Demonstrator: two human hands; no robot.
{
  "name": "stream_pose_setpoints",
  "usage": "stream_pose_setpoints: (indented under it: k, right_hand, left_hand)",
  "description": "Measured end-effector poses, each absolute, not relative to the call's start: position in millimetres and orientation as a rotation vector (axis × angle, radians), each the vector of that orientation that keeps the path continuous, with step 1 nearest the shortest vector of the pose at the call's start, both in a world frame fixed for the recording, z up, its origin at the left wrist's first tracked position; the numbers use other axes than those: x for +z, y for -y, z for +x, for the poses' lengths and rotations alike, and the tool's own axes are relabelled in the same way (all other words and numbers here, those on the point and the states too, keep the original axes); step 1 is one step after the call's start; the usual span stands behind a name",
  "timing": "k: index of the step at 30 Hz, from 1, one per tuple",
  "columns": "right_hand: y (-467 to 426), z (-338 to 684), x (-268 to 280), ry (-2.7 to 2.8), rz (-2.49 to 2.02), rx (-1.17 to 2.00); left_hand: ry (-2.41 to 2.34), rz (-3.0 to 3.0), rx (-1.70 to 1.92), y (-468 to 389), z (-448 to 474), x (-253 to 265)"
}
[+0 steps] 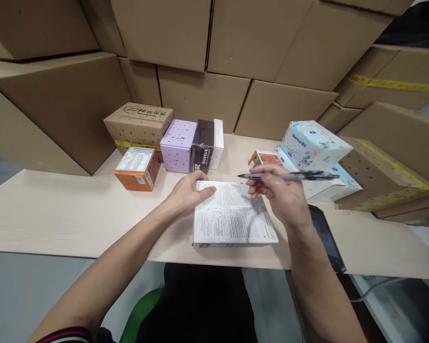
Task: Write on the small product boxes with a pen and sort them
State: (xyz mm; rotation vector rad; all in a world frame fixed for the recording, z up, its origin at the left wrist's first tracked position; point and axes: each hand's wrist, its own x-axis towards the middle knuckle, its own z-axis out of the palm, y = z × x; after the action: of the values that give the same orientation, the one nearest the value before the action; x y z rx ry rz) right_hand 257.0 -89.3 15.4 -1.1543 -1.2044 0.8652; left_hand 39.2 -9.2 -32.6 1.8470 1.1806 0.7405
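A white box [232,226] covered in small printed text lies in front of me near the table's front edge. Whether the text is on a loose sheet or on the box itself, I cannot tell. My left hand [191,193] grips its far left corner, thumb on top and the other fingers mostly hidden behind. Above the box's far right corner, my right hand [277,190] holds a black pen [303,176] almost level, tip pointing left and off the paper.
Left of the box stand an orange carton [136,171], a brown printed box [139,124], a purple box [178,143] and a dark box [202,143]. At right are pale blue boxes [311,143] and a phone-like black device [327,238]. Large cardboard boxes [200,97] wall the back.
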Motion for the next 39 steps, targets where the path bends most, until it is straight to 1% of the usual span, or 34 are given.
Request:
stream_pose_setpoints:
  k: [3,8,12,17,21,33,39]
  right_hand:
    - [84.6,248.3,2.7,1.174,-1.235,0.951]
    - [83.7,241.1,-5.3,1.130,-1.271,0.917]
    - [82.5,236.6,-1.4,1.284,-1.296,0.966]
    - [81.2,238.5,-3.4,1.531,-1.370,0.895]
    - [80.7,240.1,-5.1,1.604,-1.405,0.871]
    - [80.2,239.3,-4.1,1.642,-1.447,0.844]
    - [81.5,238.2,-4.9,1.618,-1.419,0.893]
  left_hand:
    - [-1.163,1.856,0.747,9.5,39.3,-32.7]
    - [-1.203,1.924,0.766,11.7,40.6,-31.6]
    - [-1.237,1.972,0.779,14.3,41.6,-27.5]
    - [-1.235,1.989,0.758,16.5,42.1,-23.2]
    - [-1.245,1.977,0.749,17.1,42.5,-22.9]
    - [-1.249,1.998,0.742,17.4,42.5,-21.8]
    - [-1.233,1.996,0.746,16.1,41.8,-24.0]
